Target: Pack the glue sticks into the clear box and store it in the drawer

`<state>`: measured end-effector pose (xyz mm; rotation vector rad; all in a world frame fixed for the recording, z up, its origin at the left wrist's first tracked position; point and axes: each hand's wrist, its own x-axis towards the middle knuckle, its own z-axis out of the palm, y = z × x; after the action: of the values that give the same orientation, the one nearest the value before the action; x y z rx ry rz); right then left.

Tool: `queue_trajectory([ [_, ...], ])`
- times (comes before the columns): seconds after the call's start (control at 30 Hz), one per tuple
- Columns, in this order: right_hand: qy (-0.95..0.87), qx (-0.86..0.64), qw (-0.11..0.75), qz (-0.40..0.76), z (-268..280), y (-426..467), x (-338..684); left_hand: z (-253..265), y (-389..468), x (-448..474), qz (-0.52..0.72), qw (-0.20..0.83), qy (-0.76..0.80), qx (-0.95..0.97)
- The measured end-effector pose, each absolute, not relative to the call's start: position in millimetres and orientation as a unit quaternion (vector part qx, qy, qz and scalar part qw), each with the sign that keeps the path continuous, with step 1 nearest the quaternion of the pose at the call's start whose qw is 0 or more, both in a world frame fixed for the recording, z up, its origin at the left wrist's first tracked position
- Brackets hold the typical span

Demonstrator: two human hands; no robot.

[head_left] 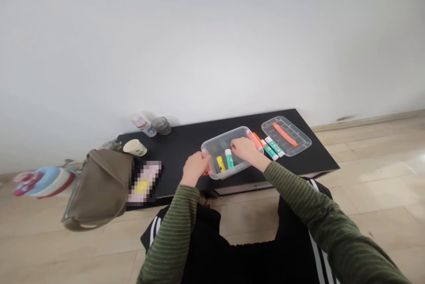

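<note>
A clear plastic box [232, 172] with orange latches stands uncovered on the black table. My left hand [196, 166] is closed on its left end, by the orange latch [208, 168]. Over the inside of the box is my right hand [245, 149], its fingers curled together; whatever they hold, if anything, is hidden. Just left of those fingertips a green glue stick [229, 160] with a white cap leans in the box, beside a yellow stick [221, 164]. Two more green glue sticks [272, 147] lie outside, against the right end, near the lid [288, 135] with its orange handle.
At the table's left are a paper cup [134, 147], a dark glass [161, 125], a white spray can [144, 125], a brown bag [99, 186] and a blurred pink item [146, 182]. A wall rises behind the black table [186, 135].
</note>
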<state>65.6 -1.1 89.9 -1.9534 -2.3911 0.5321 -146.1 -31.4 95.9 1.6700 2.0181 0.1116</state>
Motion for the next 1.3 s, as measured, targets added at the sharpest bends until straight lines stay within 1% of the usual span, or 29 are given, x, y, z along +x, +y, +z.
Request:
queue_trajectory([
  [0.1,-0.739,-0.649,0.128,0.127,100,-1,88,96,-31,-146,0.044,0.265,0.745,0.611],
  [0.17,-0.704,-0.675,0.192,0.107,106,1,110,98,-32,-145,0.041,0.267,0.746,0.608],
  [0.23,-0.673,-0.696,0.234,0.092,109,5,135,101,-32,-143,0.033,0.265,0.747,0.608],
  [0.27,-0.662,-0.704,0.241,0.087,109,7,148,102,-33,-142,0.03,0.264,0.747,0.609],
  [0.3,-0.655,-0.712,0.235,0.087,108,9,160,103,-33,-142,0.027,0.262,0.748,0.61],
  [0.37,-0.647,-0.733,0.183,0.102,102,11,179,105,-34,-141,0.026,0.259,0.746,0.613],
  [0.53,-0.655,-0.737,-0.017,0.166,76,8,193,105,-35,-142,0.029,0.259,0.746,0.613],
  [0.6,-0.658,-0.731,-0.065,0.168,69,6,190,104,-35,-142,0.027,0.254,0.748,0.612],
  [0.67,-0.658,-0.73,-0.094,0.16,65,4,188,104,-34,-142,0.024,0.252,0.749,0.612],
  [0.87,-0.644,-0.735,-0.139,0.158,51,3,184,104,-35,-143,0.028,0.255,0.748,0.612],
  [1.13,-0.645,-0.729,-0.141,0.178,37,-2,169,105,-35,-142,0.024,0.258,0.748,0.611],
  [1.23,-0.642,-0.735,-0.124,0.179,45,-2,173,105,-35,-142,0.02,0.256,0.748,0.612],
  [1.3,-0.635,-0.749,-0.083,0.17,56,-1,180,104,-34,-143,0.017,0.251,0.747,0.616],
])
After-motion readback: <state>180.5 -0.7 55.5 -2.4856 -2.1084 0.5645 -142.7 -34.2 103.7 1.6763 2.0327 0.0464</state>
